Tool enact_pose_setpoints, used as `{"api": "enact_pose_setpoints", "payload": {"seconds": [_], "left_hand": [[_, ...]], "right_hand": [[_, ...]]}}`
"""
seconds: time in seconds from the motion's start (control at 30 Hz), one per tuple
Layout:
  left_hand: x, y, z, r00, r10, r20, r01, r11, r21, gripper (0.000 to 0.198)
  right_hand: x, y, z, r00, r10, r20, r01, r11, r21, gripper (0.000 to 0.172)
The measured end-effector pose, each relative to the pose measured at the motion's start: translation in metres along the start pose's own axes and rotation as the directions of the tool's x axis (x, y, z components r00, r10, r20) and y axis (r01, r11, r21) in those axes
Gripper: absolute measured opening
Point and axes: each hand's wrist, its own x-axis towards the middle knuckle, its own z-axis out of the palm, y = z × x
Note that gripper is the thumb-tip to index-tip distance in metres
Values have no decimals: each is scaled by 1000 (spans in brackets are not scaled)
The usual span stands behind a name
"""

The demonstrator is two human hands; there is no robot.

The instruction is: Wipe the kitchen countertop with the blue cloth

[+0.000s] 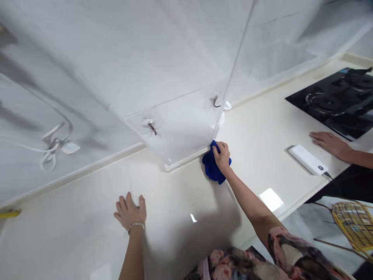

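Observation:
My right hand (222, 156) is closed round a bunched blue cloth (211, 167), pressed against the corner where the cream countertop (175, 202) meets the white wall panel (180, 128). My left hand (129, 211) lies flat on the countertop with its fingers spread; a thin bracelet circles its wrist. Two metal hooks (216, 100) stick out of the wall panel above the cloth.
Another person's hand (329, 143) rests on the counter at the right, near a white power bank (307, 160). A black gas hob (338, 102) sits at the far right. A white cable (52, 149) hangs on the left wall. A yellow racket-like frame (354, 223) lies below the counter edge.

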Motion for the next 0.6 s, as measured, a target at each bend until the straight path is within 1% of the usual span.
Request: {"api": "enact_pose_setpoints", "payload": {"seconds": [0.13, 0.23, 0.33, 0.43, 0.53, 0.6], "left_hand": [[2, 2, 1, 1000, -8, -5, 8, 1000, 16, 85], [3, 4, 1, 1000, -24, -9, 24, 1000, 8, 85], [1, 6, 0, 1000, -25, -17, 25, 1000, 3, 84], [0, 7, -1, 999, -26, -25, 26, 1000, 0, 81], [-1, 7, -1, 999, -27, -32, 27, 1000, 9, 78], [0, 5, 0, 999, -27, -27, 27, 1000, 11, 78]], "right_hand": [[22, 8, -12, 982, 6, 187, 6, 998, -60, 39], [33, 10, -15, 967, 0, 255, 13, 999, -52, 37], [40, 8, -12, 964, 10, 266, 0, 999, -38, 37], [44, 2, -4, 966, 30, 259, -14, 998, -64, 36], [47, -4, 2, 975, 19, 220, 1, 996, -91, 37], [47, -8, 2, 976, 14, 220, 14, 992, -125, 38]]}}
